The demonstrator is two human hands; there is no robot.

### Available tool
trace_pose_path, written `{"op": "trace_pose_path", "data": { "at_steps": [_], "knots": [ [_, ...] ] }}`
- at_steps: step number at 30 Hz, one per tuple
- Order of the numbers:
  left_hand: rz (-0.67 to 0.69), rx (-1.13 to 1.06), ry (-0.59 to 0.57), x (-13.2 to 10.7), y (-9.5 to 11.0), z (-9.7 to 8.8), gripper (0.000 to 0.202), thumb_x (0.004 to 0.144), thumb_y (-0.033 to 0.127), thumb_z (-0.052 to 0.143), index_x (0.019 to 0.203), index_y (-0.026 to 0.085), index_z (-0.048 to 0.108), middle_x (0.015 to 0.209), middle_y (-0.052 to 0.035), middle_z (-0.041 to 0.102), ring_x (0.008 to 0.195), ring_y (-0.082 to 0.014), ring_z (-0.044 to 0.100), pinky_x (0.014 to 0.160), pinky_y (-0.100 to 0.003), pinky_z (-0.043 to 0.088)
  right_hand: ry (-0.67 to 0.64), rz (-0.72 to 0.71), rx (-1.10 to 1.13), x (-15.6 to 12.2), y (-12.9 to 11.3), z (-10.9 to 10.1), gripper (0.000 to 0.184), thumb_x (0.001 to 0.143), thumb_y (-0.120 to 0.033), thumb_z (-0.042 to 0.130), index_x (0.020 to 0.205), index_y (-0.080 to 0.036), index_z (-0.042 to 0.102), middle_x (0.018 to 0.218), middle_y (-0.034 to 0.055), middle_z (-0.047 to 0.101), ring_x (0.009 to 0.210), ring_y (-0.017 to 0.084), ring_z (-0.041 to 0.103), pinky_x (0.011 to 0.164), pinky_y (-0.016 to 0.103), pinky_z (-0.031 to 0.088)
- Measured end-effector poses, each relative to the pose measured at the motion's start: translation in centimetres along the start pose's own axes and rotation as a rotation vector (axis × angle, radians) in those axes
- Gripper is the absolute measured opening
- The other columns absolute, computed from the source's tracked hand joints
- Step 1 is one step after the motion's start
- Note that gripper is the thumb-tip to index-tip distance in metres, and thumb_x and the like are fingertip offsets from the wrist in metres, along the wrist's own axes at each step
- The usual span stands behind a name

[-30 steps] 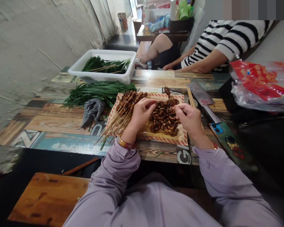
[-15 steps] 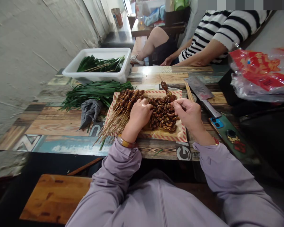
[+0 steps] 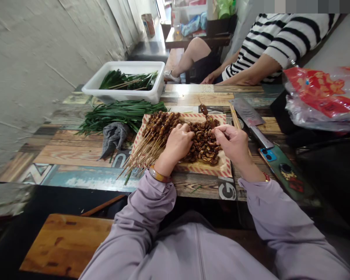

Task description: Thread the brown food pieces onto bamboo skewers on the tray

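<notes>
A paper-lined tray (image 3: 226,169) with a red-striped border holds a pile of loose, glossy brown food pieces (image 3: 205,146). Finished skewers (image 3: 160,122) lie heaped on its left, their bare sticks (image 3: 144,149) fanning toward me. My right hand (image 3: 233,142) pinches a bamboo skewer at the pile's right side. That skewer carries a brown piece (image 3: 203,109) near its tip, which points up and away. My left hand (image 3: 179,142) is over the left part of the pile with fingers curled down and together; whatever is between its fingertips is hidden.
Green chives (image 3: 122,116) lie behind the tray, beside a grey cloth (image 3: 114,136). A white tub (image 3: 87,87) holds more greens. To the right are a cleaver (image 3: 252,116), a phone (image 3: 282,169) and a plastic bag (image 3: 321,93). A person in a striped top (image 3: 268,42) sits across the table.
My left hand has shifted slightly right over the pile. The right hand keeps its pinch on the skewer almost in place. The whole view has moved a little.
</notes>
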State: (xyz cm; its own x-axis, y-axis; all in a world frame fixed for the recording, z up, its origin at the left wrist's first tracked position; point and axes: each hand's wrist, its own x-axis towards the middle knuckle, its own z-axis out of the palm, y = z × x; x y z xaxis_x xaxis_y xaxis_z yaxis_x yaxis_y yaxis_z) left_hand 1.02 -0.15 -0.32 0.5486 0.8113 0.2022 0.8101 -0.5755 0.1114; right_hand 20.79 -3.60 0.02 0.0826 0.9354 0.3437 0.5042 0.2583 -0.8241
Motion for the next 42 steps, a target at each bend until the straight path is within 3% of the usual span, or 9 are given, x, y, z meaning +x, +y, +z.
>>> {"op": "trace_pose_path", "data": {
  "at_steps": [5,8,12,15,20,24,29,42],
  "knots": [
    [-0.002,-0.059,0.059,0.1,0.0,0.2,0.017,0.08,0.014,0.054,0.091,0.016,0.067,0.1,-0.0128,0.061,0.094,-0.0265,0.053,0.086,-0.041,0.042,0.007,-0.006,0.012,-0.1,0.1,0.1,0.024,0.087,-0.04,0.054,0.081,-0.021,0.068,0.064,0.0015,0.066,0.054,0.014,0.059,0.052,0.025,0.044],
    [-0.039,-0.223,0.129,0.2,0.0,0.4,0.016,0.076,0.011,0.055,0.088,0.015,0.065,0.093,-0.0107,0.063,0.09,-0.025,0.054,0.084,-0.039,0.043,0.014,-0.005,0.025,-0.1,0.1,0.1,0.025,0.086,-0.041,0.055,0.082,-0.02,0.069,0.059,0.0002,0.063,0.051,0.014,0.057,0.05,0.025,0.042],
    [-0.185,-0.688,0.212,0.3,0.0,0.7,0.024,0.07,0.007,0.059,0.09,0.016,0.066,0.082,-0.0042,0.064,0.074,-0.0171,0.055,0.072,-0.03,0.044,0.002,0.001,0.031,-0.2,0.1,0.1,0.025,0.086,-0.04,0.056,0.083,-0.02,0.07,0.057,-0.0008,0.062,0.05,0.013,0.056,0.049,0.024,0.041],
    [-0.275,-1.044,0.275,0.3,0.2,0.5,0.032,0.068,0.009,0.065,0.099,0.016,0.069,0.087,-0.0044,0.068,0.074,-0.0146,0.057,0.07,-0.027,0.045,-0.02,-0.001,0.034,-0.3,0.2,0.1,0.025,0.086,-0.04,0.056,0.085,-0.02,0.071,0.056,-0.0011,0.062,0.049,0.013,0.057,0.049,0.024,0.042],
    [-0.379,-1.519,0.197,0.1,0.2,-0.2,0.03,0.067,0.019,0.074,0.096,0.015,0.073,0.082,-0.0031,0.069,0.06,-0.0086,0.053,0.057,-0.022,0.042,-0.088,-0.019,0.035,-0.5,-0.1,0.1,0.023,0.087,-0.036,0.056,0.087,-0.019,0.071,0.06,-0.0001,0.065,0.051,0.013,0.059,0.051,0.024,0.044],
    [-0.467,-1.757,0.238,0.2,-0.1,-0.4,0.033,0.061,0.021,0.081,0.092,0.014,0.072,0.079,-0.0022,0.068,0.056,-0.0059,0.053,0.05,-0.018,0.038,-0.157,-0.052,-0.007,-0.6,-0.3,0.2,0.021,0.087,-0.033,0.056,0.082,-0.02,0.071,0.062,0.0003,0.066,0.054,0.013,0.061,0.051,0.024,0.044],
    [-0.543,-1.861,0.327,0.3,-0.3,-0.5,0.034,0.058,0.019,0.083,0.089,0.014,0.069,0.075,-0.0001,0.067,0.059,-0.0066,0.058,0.049,-0.017,0.038,-0.217,-0.116,-0.046,-0.6,0.0,0.5,0.02,0.087,-0.033,0.056,0.081,-0.021,0.071,0.064,0.0006,0.069,0.056,0.014,0.063,0.051,0.024,0.045],
    [-0.492,-1.999,0.318,0.3,-0.5,-0.9,0.03,0.064,0.016,0.079,0.092,0.011,0.069,0.076,-0.0019,0.067,0.064,-0.0094,0.063,0.058,-0.021,0.047,-0.209,-0.111,-0.062,-0.5,0.4,0.5,0.019,0.087,-0.031,0.056,0.083,-0.021,0.071,0.066,0.0008,0.07,0.06,0.015,0.065,0.053,0.024,0.046]
  ]
}}
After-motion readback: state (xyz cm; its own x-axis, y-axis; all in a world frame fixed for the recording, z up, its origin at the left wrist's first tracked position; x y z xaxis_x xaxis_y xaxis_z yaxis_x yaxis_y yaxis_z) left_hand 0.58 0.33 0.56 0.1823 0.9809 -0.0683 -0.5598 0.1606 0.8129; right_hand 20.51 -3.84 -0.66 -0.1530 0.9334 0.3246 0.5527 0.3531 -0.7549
